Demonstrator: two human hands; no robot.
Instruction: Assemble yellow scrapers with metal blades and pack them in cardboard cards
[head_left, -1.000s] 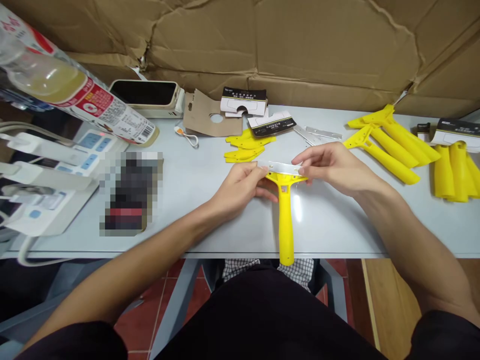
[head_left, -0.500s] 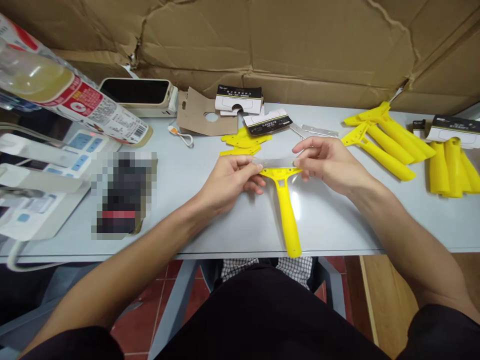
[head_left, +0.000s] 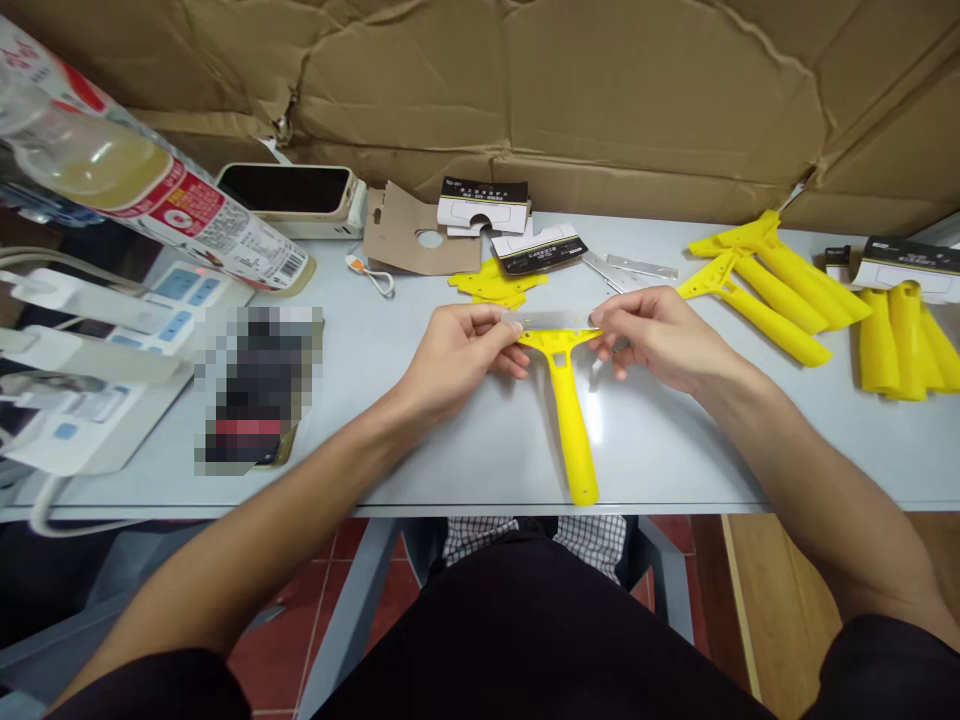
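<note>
A yellow scraper handle (head_left: 574,430) is held over the table near its front edge, its grip end toward me. Across its wide head lies a flat metal blade (head_left: 555,321). My left hand (head_left: 457,350) is closed, thumb on top, round the left end of the head and blade. At the opposite end, my right hand (head_left: 660,330) pinches the blade's right tip between thumb and forefinger, with its other fingers curled below. Beyond my hands lie flat yellow plastic pieces (head_left: 499,282) and loose metal blades (head_left: 641,267).
Yellow scraper handles (head_left: 787,270) lie at right, with more grips (head_left: 890,340) beside them. Printed cards (head_left: 484,205) and a brown cardboard piece (head_left: 412,232) are at the back. Bottles (head_left: 217,220), a power strip (head_left: 157,370) and a pixelated phone (head_left: 259,385) occupy the left.
My right fingers have curled in more at the blade's right end. The left hand keeps its hold, and the scraper handle has barely shifted. The whole view has moved slightly.
</note>
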